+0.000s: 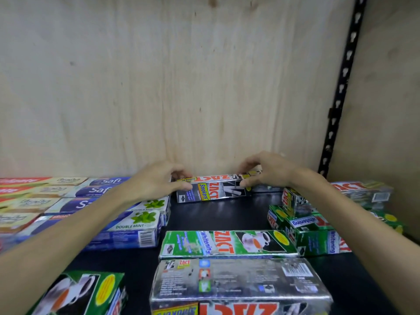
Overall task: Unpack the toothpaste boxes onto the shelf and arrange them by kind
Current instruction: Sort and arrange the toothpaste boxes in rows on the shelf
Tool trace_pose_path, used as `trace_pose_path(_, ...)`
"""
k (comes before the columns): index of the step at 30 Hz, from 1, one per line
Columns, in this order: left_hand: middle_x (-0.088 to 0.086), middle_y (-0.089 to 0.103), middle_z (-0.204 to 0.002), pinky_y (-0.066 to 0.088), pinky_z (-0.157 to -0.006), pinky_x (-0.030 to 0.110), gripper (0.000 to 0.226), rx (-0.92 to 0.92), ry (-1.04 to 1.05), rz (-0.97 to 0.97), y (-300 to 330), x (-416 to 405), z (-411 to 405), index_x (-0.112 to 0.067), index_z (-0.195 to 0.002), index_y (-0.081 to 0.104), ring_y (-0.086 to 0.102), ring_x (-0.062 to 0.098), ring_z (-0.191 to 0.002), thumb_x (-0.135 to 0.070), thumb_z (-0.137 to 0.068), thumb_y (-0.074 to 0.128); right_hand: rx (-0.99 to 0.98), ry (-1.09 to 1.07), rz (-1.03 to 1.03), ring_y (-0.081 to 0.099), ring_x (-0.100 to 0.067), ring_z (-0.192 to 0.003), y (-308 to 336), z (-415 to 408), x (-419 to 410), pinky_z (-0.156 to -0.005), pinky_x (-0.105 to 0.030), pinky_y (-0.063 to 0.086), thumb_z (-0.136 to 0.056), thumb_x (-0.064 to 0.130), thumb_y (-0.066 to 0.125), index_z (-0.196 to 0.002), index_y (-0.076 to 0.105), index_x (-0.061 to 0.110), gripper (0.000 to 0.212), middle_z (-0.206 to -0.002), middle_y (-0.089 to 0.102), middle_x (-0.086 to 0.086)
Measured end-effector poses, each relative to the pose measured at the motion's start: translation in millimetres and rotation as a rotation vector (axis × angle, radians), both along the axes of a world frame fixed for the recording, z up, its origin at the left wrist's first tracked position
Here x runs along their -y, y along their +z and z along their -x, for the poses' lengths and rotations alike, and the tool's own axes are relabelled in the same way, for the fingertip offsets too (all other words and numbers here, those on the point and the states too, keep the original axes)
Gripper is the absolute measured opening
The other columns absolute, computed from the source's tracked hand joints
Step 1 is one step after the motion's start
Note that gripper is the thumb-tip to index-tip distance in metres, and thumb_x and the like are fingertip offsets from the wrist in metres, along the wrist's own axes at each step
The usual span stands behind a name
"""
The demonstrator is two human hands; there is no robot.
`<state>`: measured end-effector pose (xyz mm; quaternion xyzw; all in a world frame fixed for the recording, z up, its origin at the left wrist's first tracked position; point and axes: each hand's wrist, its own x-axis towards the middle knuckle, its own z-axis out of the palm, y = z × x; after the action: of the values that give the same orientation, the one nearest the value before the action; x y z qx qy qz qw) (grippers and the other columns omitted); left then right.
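A silver and black Zact Smokers box [213, 189] lies lengthwise at the back of the dark shelf [218, 214], against the plywood wall. My left hand [156, 180] grips its left end and my right hand [266, 171] grips its right end. A green Zact Whitening box [227, 243] lies flat in the middle. In front of it sits a foil-wrapped pack of Zact Smokers boxes [238, 285]. Another green Whitening box [79, 292] shows at the bottom left.
Blue Double Mint boxes [136, 226] and red and cream boxes [25, 201] fill the left side in rows. A loose heap of green and silver Zact boxes [318, 223] lies at the right. A black slotted upright [341, 87] runs up the right corner.
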<state>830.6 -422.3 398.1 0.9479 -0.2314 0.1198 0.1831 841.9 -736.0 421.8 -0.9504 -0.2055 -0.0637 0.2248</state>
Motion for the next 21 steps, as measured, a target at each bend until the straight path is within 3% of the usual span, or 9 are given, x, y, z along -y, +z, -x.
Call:
trace_pose_path(2,-0.021,0.073,-0.102,0.051,-0.096,0.037,0.046,-0.016,0.022,-0.006,2.9,0.3,2.8,-0.042,-0.106,0.073,0.066,0.001,-0.099,-0.074,-0.075,0.061,-0.002,0.01,-0.064,0.066,-0.012,-0.108,1.0,2.5,0.9,-0.101,-0.034,0.048,-0.073,0.037,0.089,-0.112,0.071,0.03,0.043,-0.106,0.074,0.01)
trace_pose_path(4,-0.024,0.074,-0.098,0.052,-0.094,0.039,0.051,-0.027,0.033,-0.02,3.4,0.3,4.4,-0.048,-0.098,0.072,0.066,0.0,-0.097,-0.08,-0.072,0.044,-0.022,0.033,-0.097,0.067,-0.01,-0.104,2.0,5.7,0.9,-0.095,-0.031,0.049,-0.072,0.039,0.089,-0.109,0.073,0.028,0.042,-0.102,0.075,0.011)
trace_pose_path(8,-0.013,0.064,-0.069,0.051,-0.082,0.039,0.053,-0.023,0.047,-0.093,1.5,1.7,2.5,-0.032,-0.08,0.064,0.058,0.005,-0.071,-0.076,-0.084,0.034,-0.088,0.077,-0.057,0.069,-0.006,-0.094,5.6,14.0,-2.8,-0.082,-0.028,0.049,-0.064,0.059,0.083,-0.098,0.078,0.029,0.046,-0.094,0.077,0.014)
trace_pose_path(11,-0.01,0.052,-0.062,0.036,-0.081,0.032,0.048,-0.027,0.035,-0.132,-2.4,6.2,2.8,-0.019,-0.071,0.052,0.051,0.009,-0.065,-0.054,-0.101,0.042,-0.159,0.094,-0.056,0.069,-0.002,-0.088,8.2,21.7,-5.5,-0.073,-0.019,0.045,-0.071,0.05,0.084,-0.098,0.08,0.025,0.037,-0.089,0.078,0.014)
trace_pose_path(13,-0.012,0.063,-0.069,0.037,-0.086,0.032,0.038,0.021,0.018,-0.167,-3.4,7.4,4.0,-0.026,-0.078,0.065,0.057,0.006,-0.072,-0.051,-0.1,0.048,-0.199,0.097,-0.047,0.069,-0.003,-0.091,9.4,25.6,-7.6,-0.075,-0.019,0.046,-0.074,0.045,0.085,-0.102,0.08,0.023,0.035,-0.092,0.078,0.012)
trace_pose_path(15,-0.019,0.073,-0.087,0.047,-0.09,0.031,0.037,0.001,0.001,-0.098,-0.9,8.4,8.5,-0.036,-0.094,0.074,0.065,0.0,-0.085,-0.066,-0.09,0.054,-0.212,0.093,-0.025,0.07,-0.004,-0.092,9.7,26.7,-9.5,-0.079,-0.02,0.047,-0.072,0.044,0.087,-0.104,0.078,0.024,0.039,-0.092,0.078,0.012)
trace_pose_path(18,-0.025,0.072,-0.098,0.053,-0.089,0.027,0.055,-0.137,-0.071,0.012,-0.3,10.1,15.1,-0.044,-0.105,0.073,0.066,-0.004,-0.094,-0.084,-0.068,0.062,-0.236,0.083,-0.014,0.071,-0.005,-0.091,10.4,27.5,-11.7,-0.077,-0.017,0.046,-0.069,0.042,0.09,-0.105,0.078,0.025,0.042,-0.091,0.078,0.013)
trace_pose_path(21,-0.027,0.069,-0.103,0.052,-0.091,0.029,0.061,-0.108,-0.065,-0.059,-1.2,13.3,17.0,-0.047,-0.114,0.069,0.063,-0.005,-0.098,-0.08,-0.062,0.074,-0.239,0.089,-0.008,0.071,-0.006,-0.092,13.8,33.8,-13.7,-0.073,-0.013,0.042,-0.073,0.04,0.088,-0.104,0.077,0.022,0.038,-0.093,0.078,0.01)
